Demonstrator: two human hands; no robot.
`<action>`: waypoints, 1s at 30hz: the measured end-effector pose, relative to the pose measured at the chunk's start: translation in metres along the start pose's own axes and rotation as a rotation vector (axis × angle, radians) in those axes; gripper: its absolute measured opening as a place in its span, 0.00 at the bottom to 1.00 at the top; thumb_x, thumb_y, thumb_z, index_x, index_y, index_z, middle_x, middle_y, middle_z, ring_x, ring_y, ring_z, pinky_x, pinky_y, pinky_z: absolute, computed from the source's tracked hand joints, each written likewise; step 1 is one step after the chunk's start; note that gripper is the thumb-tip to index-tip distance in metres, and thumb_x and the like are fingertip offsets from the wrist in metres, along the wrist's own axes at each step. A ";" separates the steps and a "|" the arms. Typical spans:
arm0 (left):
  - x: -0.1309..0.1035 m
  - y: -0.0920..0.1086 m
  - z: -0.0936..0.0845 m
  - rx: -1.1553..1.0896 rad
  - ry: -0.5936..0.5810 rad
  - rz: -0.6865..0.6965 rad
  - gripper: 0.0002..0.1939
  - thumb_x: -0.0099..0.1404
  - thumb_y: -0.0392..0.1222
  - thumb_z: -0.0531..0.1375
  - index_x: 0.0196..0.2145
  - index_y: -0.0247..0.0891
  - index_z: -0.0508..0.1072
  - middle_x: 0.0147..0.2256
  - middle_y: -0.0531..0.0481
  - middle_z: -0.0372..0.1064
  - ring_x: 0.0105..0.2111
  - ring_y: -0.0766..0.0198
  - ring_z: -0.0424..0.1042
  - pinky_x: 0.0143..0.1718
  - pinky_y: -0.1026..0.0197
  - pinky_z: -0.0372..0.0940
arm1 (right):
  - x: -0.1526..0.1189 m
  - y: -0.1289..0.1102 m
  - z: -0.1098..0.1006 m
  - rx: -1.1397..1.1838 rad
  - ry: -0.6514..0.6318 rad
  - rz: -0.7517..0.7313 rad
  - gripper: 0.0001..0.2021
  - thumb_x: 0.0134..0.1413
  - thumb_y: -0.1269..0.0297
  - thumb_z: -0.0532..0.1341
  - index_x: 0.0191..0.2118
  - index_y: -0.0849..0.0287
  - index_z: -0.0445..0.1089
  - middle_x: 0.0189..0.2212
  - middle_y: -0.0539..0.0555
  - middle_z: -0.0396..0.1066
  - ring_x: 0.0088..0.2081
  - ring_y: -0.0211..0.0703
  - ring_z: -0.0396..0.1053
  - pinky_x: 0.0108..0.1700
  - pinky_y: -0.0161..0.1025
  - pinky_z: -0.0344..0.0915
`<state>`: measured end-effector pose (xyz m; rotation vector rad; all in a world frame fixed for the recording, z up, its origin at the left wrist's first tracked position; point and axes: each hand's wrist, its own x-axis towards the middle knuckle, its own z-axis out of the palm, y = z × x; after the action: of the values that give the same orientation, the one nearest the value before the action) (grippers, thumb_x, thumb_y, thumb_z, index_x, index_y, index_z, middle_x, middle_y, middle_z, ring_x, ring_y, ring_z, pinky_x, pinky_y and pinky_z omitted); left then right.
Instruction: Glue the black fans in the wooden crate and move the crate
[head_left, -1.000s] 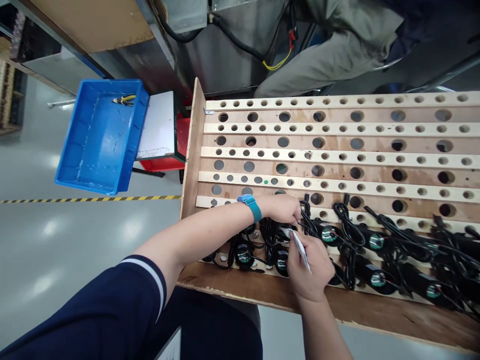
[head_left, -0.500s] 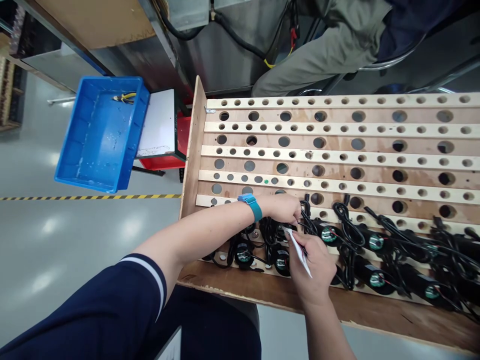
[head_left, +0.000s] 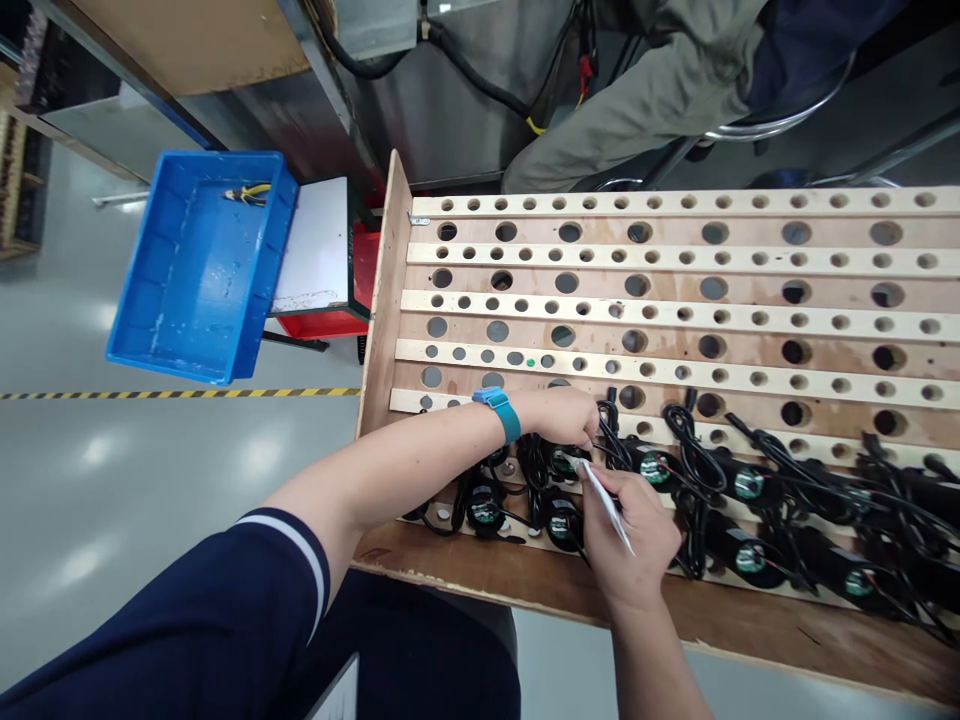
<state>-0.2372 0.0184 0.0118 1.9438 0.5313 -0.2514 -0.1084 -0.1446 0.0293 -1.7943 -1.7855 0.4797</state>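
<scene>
My right hand (head_left: 634,535) is closed around a white flattened tube (head_left: 609,508), whose narrow tip points up and left at a black cylinder with a green circuit board in its end (head_left: 568,461). Just above that cylinder, my left hand (head_left: 566,415) is bent down with its fingers drawn together. Its fingertips are partly hidden, and a thin black wire passes close by them; I cannot tell whether they grip it. Bundled black cables (head_left: 615,440) lie to the right of both hands. Another cylinder with a green board (head_left: 564,520) stands below, left of my right hand.
The wooden rack (head_left: 480,348) has rows of round holes and a raised end board (head_left: 384,300). More cabled cylinders (head_left: 750,555) fill its near right side. A blue bin (head_left: 199,270) holds yellow-handled pliers (head_left: 251,194). A seated person's leg (head_left: 622,135) is beyond the rack.
My right hand and the white tube have shifted slightly right and down, with the tip still at the same cylinder. My left hand stays in nearly the same place.
</scene>
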 end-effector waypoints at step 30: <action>0.000 0.000 0.001 -0.045 0.040 -0.015 0.08 0.62 0.39 0.63 0.35 0.34 0.81 0.30 0.49 0.76 0.27 0.67 0.64 0.30 0.65 0.56 | -0.007 -0.008 -0.007 0.081 -0.005 0.013 0.04 0.55 0.72 0.65 0.37 0.59 0.74 0.33 0.50 0.74 0.36 0.36 0.71 0.41 0.34 0.67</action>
<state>-0.2371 0.0175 0.0111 1.9047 0.5735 -0.2087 -0.1107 -0.1527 0.0387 -1.7522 -1.7338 0.5541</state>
